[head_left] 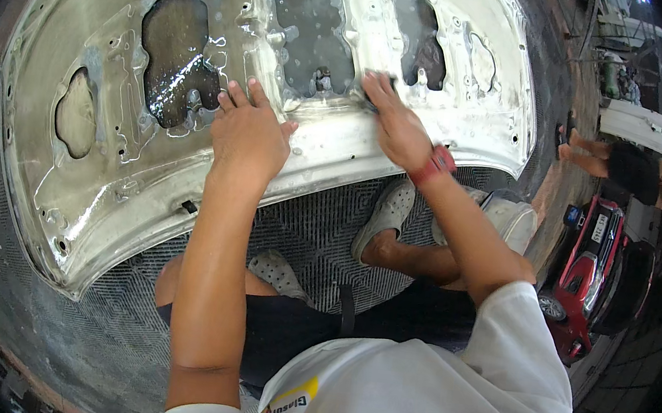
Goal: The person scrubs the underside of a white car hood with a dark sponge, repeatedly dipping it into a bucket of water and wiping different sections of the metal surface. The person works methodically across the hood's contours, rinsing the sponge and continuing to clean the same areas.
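A person in a white shirt (441, 387) leans toward a wet car hood (338, 136), directly in front, the left hand (251, 135) laid on it with fingers loose and empty. The right hand (398, 125), wearing a red wristband (435, 166), covers a dark pad (368, 97), its grip impossible to tell; a red car (594, 254) stands in the background, right.

Hood (331, 130) before person (442, 379); car (579, 285) far right.

The person (212, 299) wears a white, short-sleeved cloth shirt (417, 389) with a yellow printed patch (307, 393), dark cloth shorts (424, 317), pale grey perforated clogs (396, 204) and a broad red wristband (437, 166).
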Tool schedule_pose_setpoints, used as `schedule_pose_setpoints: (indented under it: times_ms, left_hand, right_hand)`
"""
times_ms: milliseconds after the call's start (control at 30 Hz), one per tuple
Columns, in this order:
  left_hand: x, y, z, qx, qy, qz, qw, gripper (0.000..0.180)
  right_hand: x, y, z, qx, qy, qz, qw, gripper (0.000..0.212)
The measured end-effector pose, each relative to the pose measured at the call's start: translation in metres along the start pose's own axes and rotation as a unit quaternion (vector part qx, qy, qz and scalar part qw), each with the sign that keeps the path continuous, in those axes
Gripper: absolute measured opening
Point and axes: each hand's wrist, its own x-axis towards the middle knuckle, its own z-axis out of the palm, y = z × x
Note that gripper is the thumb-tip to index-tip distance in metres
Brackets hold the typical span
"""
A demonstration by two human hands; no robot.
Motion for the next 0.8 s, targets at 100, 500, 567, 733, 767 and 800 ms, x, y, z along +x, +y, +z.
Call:
schedule_pose_setpoints:
  times_ms: [100,500,567,733,767,800]
  left_hand:
    - [-0.004,-0.009,0.011,0.03,0.035,0.013,0.999,0.09]
    - [-0.003,-0.005,0.003,-0.01,-0.003,0.009,1.0,0.091]
    - [-0.005,-0.008,0.001,-0.023,-0.011,0.002,1.0,0.091]
    - [-0.012,-0.005,-0.001,-0.022,-0.005,0.01,1.0,0.09]
    - [-0.011,-0.005,0.002,-0.012,0.005,0.016,1.0,0.09]
    - [-0.009,-0.005,0.008,-0.003,0.015,0.022,1.0,0.09]
  right_hand:
    - [0.053,0.007,0.019,-0.168,0.024,-0.079,0.982,0.069]
    - [0.006,-0.019,0.005,-0.117,-0.053,0.005,0.992,0.069]
    - [0.008,-0.03,0.013,-0.087,-0.058,0.036,0.994,0.071]
    - [0.013,-0.013,0.008,-0.147,-0.039,-0.007,0.988,0.067]
    - [0.03,-0.006,0.006,-0.191,0.017,-0.041,0.981,0.066]
    - [0.026,-0.009,0.011,-0.175,0.005,0.005,0.985,0.065]
